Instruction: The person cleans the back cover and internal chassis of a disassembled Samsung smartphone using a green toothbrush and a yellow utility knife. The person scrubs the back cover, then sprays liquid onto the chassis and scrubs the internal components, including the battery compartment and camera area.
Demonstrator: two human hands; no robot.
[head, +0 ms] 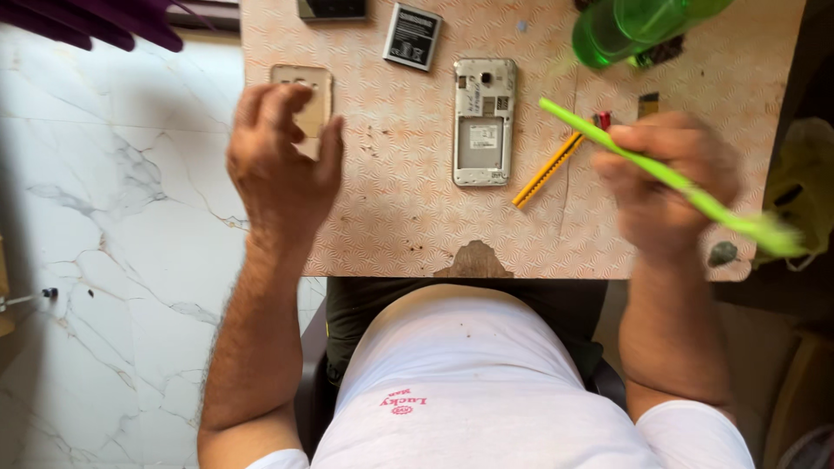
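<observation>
The right hand [665, 178] is gripping a green toothbrush [660, 174] (blurred) over the worktop [400, 217]; the left hand [282, 161] is hovering, fingers loosely spread, near the opened phone [484, 122].

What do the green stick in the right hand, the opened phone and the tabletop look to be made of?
Green stick in the right hand: probably plastic, uniform bright colour, blurred.
Opened phone: silvery frame, metal or painted plastic, cannot tell; inner parts exposed.
Tabletop: likely patterned laminate over board; a chip at the near edge shows brown core.
</observation>
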